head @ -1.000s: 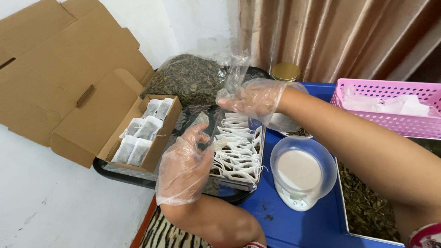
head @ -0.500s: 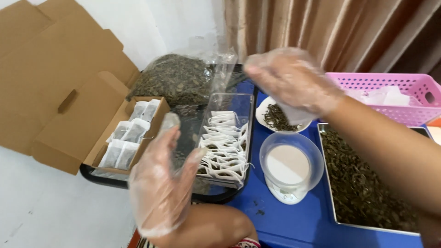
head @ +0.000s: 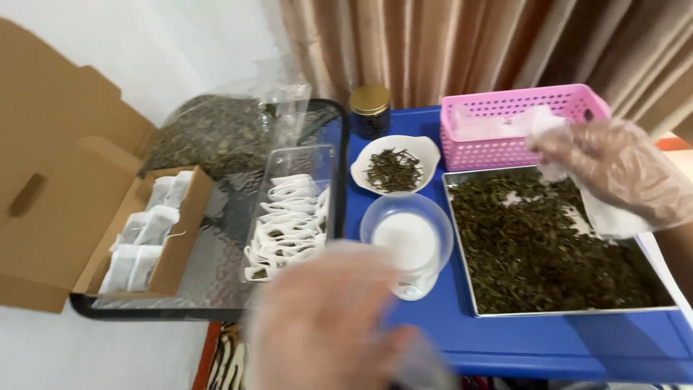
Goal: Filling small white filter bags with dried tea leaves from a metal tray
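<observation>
Right hand (head: pixel 613 173) moved from mid-desk to far right, fingers pinching a white bag (head: pixel 552 144) over the leaf tray (head: pixel 563 310). Left hand (head: pixel 325 325) now near, blurred; can't tell its grip.

One head camera looks steeply down, close over the blue table (head: pixel 548 347).

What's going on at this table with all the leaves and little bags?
A person in thin plastic gloves is working with dried leaves. The right hand holds a small white bag above the metal tray of loose leaves, in front of the pink basket. The left hand is blurred, low in front of the clear tray of bags. Filled bags sit in the cardboard box.
</observation>
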